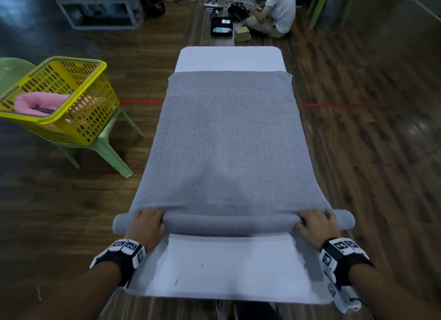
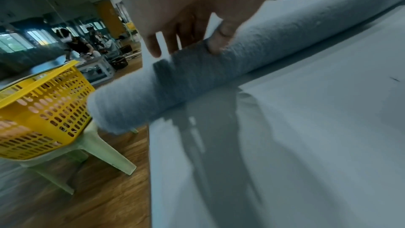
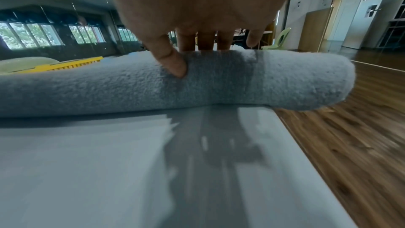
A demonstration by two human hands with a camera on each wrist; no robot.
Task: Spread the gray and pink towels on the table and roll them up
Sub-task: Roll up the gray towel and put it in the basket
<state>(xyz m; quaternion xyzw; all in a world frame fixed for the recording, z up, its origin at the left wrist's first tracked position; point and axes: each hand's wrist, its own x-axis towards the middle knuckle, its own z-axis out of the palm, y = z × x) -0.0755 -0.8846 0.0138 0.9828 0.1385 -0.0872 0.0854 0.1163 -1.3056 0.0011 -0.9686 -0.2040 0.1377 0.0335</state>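
Gray towel (image 1: 229, 138) spread along the counter (image 1: 229, 269), its near end rolled; left hand (image 1: 146, 226) and right hand (image 1: 315, 225) grasp the roll's ends, where soft, light, limp pile likely holds best.

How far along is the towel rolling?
Done: gray towel spread on the table. In hand: left hand and right hand grip its short near-end roll; most is still flat. Left: finish it, then the pink towel, still in the yellow basket.
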